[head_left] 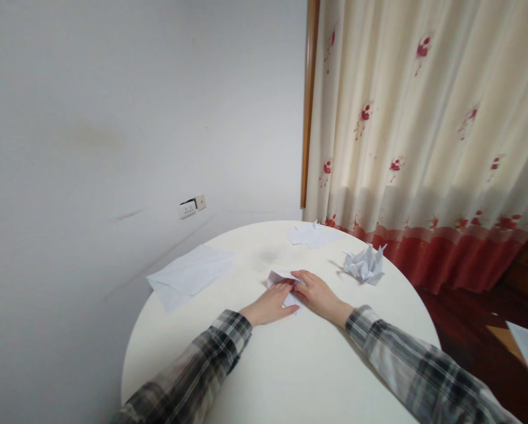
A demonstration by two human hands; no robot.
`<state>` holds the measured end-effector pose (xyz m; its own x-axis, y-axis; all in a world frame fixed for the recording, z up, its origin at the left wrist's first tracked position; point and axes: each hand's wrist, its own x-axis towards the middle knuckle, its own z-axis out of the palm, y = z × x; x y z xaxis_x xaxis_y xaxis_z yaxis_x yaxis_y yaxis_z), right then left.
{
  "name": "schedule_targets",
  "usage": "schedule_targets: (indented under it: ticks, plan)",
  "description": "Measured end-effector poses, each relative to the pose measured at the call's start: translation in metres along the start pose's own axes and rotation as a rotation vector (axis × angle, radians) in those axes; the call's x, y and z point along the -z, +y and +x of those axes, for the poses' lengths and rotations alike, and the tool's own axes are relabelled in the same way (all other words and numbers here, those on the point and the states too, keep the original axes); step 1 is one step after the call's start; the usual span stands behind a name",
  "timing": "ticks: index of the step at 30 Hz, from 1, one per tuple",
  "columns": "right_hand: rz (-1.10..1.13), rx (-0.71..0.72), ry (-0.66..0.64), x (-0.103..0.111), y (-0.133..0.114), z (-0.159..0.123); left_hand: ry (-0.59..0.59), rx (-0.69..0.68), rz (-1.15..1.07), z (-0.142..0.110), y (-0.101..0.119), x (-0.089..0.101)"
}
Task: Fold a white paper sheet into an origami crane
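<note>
Paper (278,275): white, folded, partly raised | left grip (267,304): spread | right grip (320,295): can't tell

Left arm (193,362) and right arm (423,365), both in grey-black-white plaid sleeves (233,333), reach forward, converging. Bare left hand (270,303): palm down, thumb spread. Bare right hand (320,295): angled inward, fingers (304,275) bent.

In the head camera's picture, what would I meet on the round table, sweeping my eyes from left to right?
Flat white paper → left hand → right hand → pointy folded paper.
</note>
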<state>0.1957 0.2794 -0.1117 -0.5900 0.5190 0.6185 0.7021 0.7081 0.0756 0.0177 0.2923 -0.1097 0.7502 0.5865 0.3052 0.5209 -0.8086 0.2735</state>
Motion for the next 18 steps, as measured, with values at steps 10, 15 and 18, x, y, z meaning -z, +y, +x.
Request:
schedule_targets:
  ticks: [10,15,18]
  plan:
    - [-0.010,-0.048,-0.016,0.0008,-0.0001,-0.0008,-0.026,0.014,-0.007,-0.0003,0.0026,0.0027]
    - [-0.013,-0.076,-0.035,-0.0002,0.0008,-0.0014,-0.040,0.007,-0.015,0.0004,0.0037,0.0040]
    - [-0.001,-0.071,-0.035,-0.0010,0.0011,-0.0013,-0.032,0.003,-0.021,0.0001,0.0039,0.0040]
